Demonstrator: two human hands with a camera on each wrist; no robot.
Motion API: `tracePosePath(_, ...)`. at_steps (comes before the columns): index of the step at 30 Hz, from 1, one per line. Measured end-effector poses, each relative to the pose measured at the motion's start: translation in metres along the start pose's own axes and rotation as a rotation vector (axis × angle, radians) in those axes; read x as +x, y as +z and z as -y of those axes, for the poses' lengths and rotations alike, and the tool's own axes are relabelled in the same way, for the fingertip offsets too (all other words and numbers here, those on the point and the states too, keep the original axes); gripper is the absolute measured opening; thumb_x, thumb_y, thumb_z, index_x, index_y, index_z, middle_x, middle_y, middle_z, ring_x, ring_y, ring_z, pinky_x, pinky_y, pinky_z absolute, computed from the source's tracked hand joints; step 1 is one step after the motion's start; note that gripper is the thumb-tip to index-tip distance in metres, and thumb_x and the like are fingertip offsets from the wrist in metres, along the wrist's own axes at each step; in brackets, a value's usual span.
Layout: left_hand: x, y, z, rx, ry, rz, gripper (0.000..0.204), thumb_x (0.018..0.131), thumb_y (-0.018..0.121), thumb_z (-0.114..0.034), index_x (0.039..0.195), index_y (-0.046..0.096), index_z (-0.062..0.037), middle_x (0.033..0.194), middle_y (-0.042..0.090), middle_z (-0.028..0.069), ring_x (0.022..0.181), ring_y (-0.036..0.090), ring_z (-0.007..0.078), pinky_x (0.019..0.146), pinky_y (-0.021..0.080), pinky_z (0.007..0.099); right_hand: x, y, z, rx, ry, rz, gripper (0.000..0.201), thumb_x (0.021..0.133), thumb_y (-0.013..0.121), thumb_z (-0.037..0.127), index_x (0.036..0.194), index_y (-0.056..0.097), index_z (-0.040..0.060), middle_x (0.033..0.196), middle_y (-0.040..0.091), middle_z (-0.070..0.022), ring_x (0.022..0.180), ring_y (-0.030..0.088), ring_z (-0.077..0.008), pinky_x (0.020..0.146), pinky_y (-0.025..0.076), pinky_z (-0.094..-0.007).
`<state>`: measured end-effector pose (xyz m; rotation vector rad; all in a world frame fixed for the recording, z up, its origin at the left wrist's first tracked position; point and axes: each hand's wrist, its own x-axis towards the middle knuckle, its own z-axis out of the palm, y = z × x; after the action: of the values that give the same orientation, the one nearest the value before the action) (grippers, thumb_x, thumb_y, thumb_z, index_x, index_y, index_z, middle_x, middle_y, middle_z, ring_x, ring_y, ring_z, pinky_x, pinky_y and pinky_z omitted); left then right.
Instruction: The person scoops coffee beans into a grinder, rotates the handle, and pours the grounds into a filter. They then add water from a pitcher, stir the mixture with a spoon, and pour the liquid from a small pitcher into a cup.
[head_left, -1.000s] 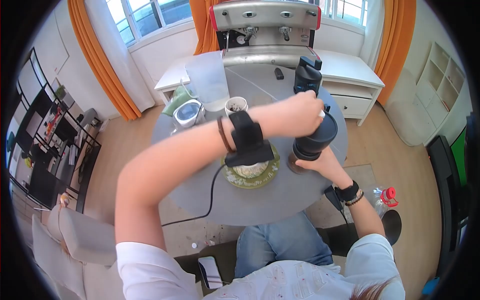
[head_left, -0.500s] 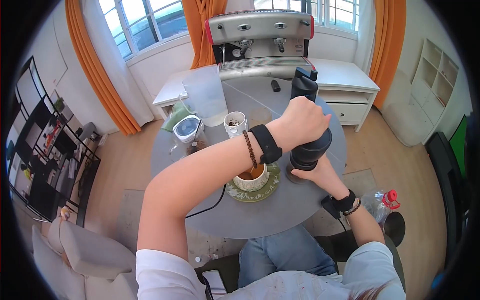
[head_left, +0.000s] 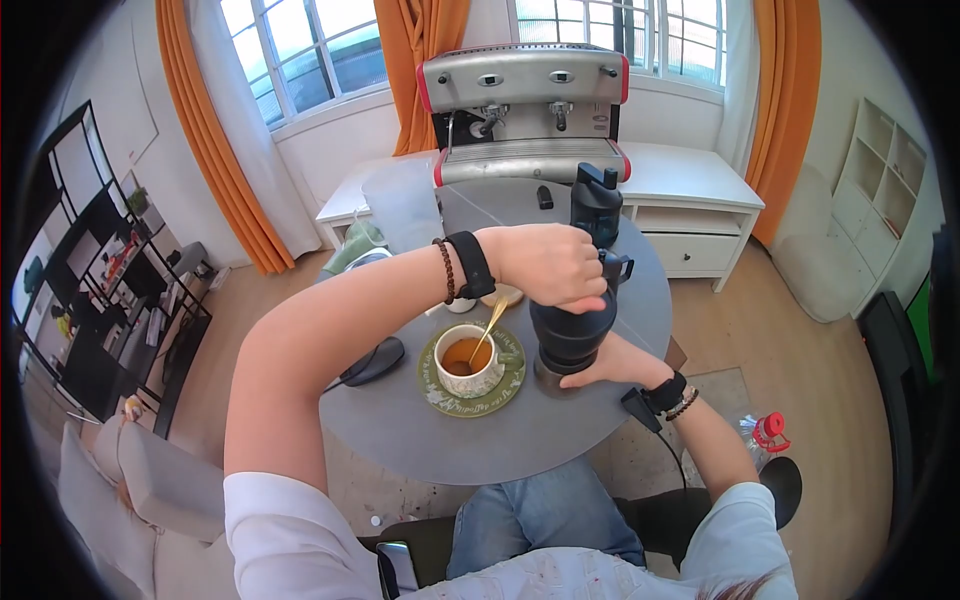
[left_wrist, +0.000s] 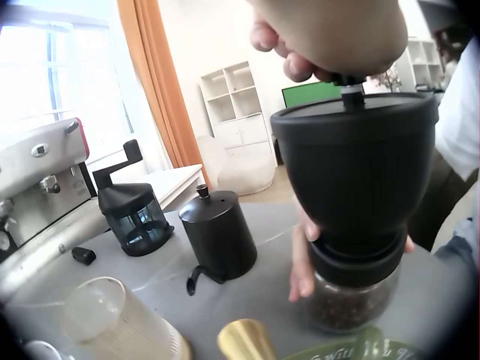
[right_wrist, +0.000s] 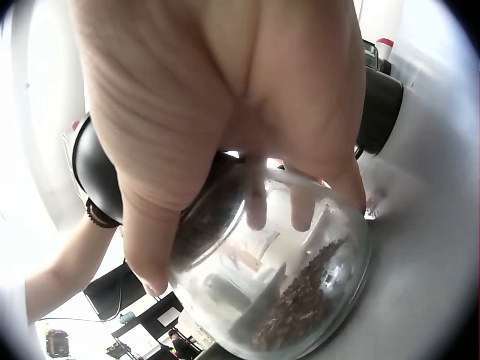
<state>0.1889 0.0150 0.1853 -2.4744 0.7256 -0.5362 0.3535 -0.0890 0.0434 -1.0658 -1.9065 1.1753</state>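
A black hand coffee grinder (head_left: 570, 335) with a clear glass base stands at the right of the round grey table. My left hand (head_left: 550, 265) is over its top, fingers curled round the crank knob; in the left wrist view the short shaft shows beneath the hand. Low down, my right hand (head_left: 615, 362) grips the grinder's base, thumb in front and fingers behind. Brown grounds (right_wrist: 300, 300) lie inside the glass jar (right_wrist: 225, 292). Left of the grinder, a patterned cup (head_left: 468, 380) of amber liquid, holding a gold spoon (head_left: 490, 325), sits on a green saucer (head_left: 440, 400).
Behind the grinder are a black gooseneck kettle (left_wrist: 217, 236) and a second crank grinder (left_wrist: 133, 214). A ribbed glass (left_wrist: 120, 322) stands near the kettle. A translucent pitcher (head_left: 400, 210) is at the back left. An espresso machine (head_left: 525, 110) stands beyond the table.
My left hand has swung round from the grinder's far right to its near left side, and its forearm no longer covers the cup. The right hand keeps its hold. The head view has shifted slightly.
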Motion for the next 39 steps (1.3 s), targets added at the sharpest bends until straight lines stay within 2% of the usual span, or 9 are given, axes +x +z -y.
tracePosePath(1,-0.001,-0.002,0.004,0.022,0.066,0.048,0.036,0.096,0.054,-0.033,0.068,0.051,-0.0099,0.063,0.049,0.0031,0.062,0.053,0.0200,0.061,0.043,0.0305,-0.001,0.002,0.001,0.017,-0.065,-0.031,0.084,0.066,0.089,0.021,0.133,0.044,-0.0010,0.128,0.056,-0.0111,0.118,0.053,-0.0203,0.103,0.041,-0.0346)
tracePosePath(4,0.002,-0.008,0.002,0.032,-0.050,0.060,0.036,0.095,0.054,-0.033,0.067,0.051,-0.0099,0.064,0.049,0.0028,0.062,0.053,0.0203,0.061,0.044,0.0300,-0.002,0.018,-0.007,-0.007,-0.112,-0.251,0.091,0.066,0.089,0.022,0.137,0.038,-0.0017,0.129,0.054,-0.0130,0.120,0.052,-0.0216,0.103,0.041,-0.0347)
tracePosePath(8,0.003,-0.011,-0.042,0.216,-0.708,0.185,0.029,0.090,0.059,-0.031,0.073,0.055,-0.0079,0.064,0.052,0.0065,0.056,0.057,0.0214,0.051,0.045,0.0327,-0.006,0.045,-0.001,-0.131,-0.098,-0.490,0.105,0.068,0.088,0.026,0.143,0.019,-0.0013,0.128,0.054,-0.0207,0.120,0.055,-0.0301,0.100,0.045,-0.0384)
tracePosePath(15,0.035,-0.003,-0.055,0.398,-1.161,0.424,0.050,0.094,0.055,-0.032,0.051,0.059,-0.0079,0.044,0.052,0.0068,0.040,0.056,0.0245,0.039,0.041,0.0336,0.001,0.054,0.008,-0.218,-0.026,-0.561,0.090,0.070,0.087,0.031,0.127,0.026,-0.0035,0.118,0.058,-0.0282,0.112,0.060,-0.0399,0.092,0.050,-0.0421)
tracePosePath(24,0.016,0.013,-0.044,0.291,-0.979,0.164,0.052,0.097,0.053,-0.029,0.050,0.057,-0.0065,0.044,0.051,0.0098,0.040,0.053,0.0302,0.039,0.041,0.0377,-0.001,0.050,0.010,-0.188,0.040,-0.548,0.089,0.071,0.085,0.030,0.130,0.027,-0.0032,0.118,0.059,-0.0252,0.111,0.061,-0.0371,0.093,0.049,-0.0404)
tracePosePath(35,-0.004,0.000,-0.008,-0.064,-0.244,0.074,0.033,0.094,0.054,-0.027,0.070,0.053,-0.0041,0.062,0.056,0.0108,0.058,0.059,0.0295,0.054,0.049,0.0378,0.003,-0.003,-0.016,0.011,-0.055,0.028,0.107,0.066,0.088,0.030,0.144,0.023,-0.0018,0.132,0.052,-0.0181,0.124,0.050,-0.0257,0.106,0.039,-0.0357)
tracePosePath(36,-0.001,-0.001,-0.005,-0.075,-0.157,0.090,0.030,0.094,0.055,-0.026,0.074,0.052,-0.0038,0.064,0.056,0.0103,0.062,0.059,0.0289,0.055,0.049,0.0381,0.002,-0.001,-0.019,-0.004,-0.075,-0.031,0.101,0.067,0.088,0.028,0.142,0.028,-0.0017,0.130,0.053,-0.0164,0.123,0.051,-0.0244,0.105,0.040,-0.0357)
tracePosePath(37,0.001,-0.003,-0.005,-0.077,-0.133,0.048,0.033,0.095,0.053,-0.029,0.073,0.052,-0.0046,0.064,0.057,0.0089,0.058,0.059,0.0286,0.054,0.049,0.0375,0.001,0.003,-0.020,-0.020,-0.094,-0.089,0.095,0.067,0.088,0.026,0.139,0.033,-0.0016,0.129,0.055,-0.0147,0.122,0.051,-0.0232,0.104,0.040,-0.0357)
tracePosePath(39,-0.001,-0.005,-0.020,-0.030,-0.418,0.111,0.038,0.096,0.051,-0.032,0.070,0.055,-0.0047,0.059,0.057,0.0087,0.052,0.058,0.0286,0.051,0.048,0.0372,0.000,0.014,-0.014,-0.053,-0.145,-0.217,0.090,0.069,0.088,0.025,0.137,0.036,-0.0015,0.126,0.057,-0.0141,0.121,0.053,-0.0235,0.103,0.042,-0.0362)
